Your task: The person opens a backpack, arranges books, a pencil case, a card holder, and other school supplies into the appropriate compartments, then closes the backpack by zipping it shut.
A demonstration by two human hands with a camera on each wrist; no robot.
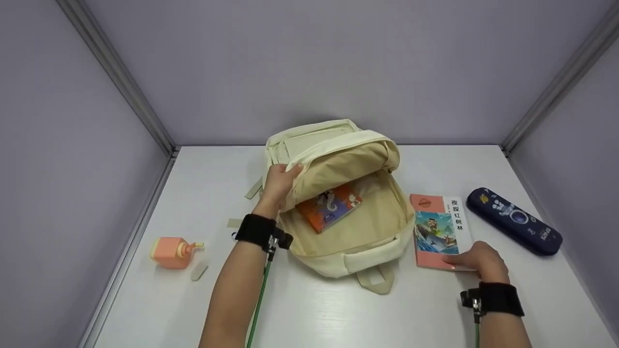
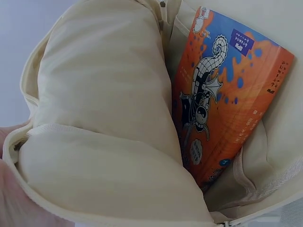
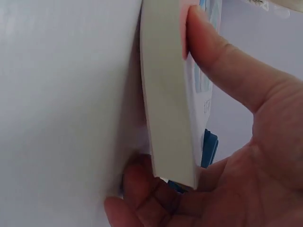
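Observation:
A cream backpack [image 1: 333,263] lies unzipped in the middle of the table. My left hand [image 1: 280,183] grips the edge of its front flap and holds it raised. Inside rests an orange and blue book [image 2: 213,90], partly covered by the flap in the head view. To the right of the bag is a book with a pink and white cover [image 1: 430,208]. My right hand [image 1: 483,261] grips its near right corner, thumb on the cover and fingers around the edge and beneath. In the right wrist view, the book's page edges stand between thumb and fingers.
A dark blue pencil case [image 1: 515,221] lies right of the pink and white book. At the left are an orange bottle [image 1: 173,252] with a yellow spout and a small pale eraser-like block [image 1: 198,271]. Grey panels [image 1: 338,63] enclose the white table [image 1: 329,319].

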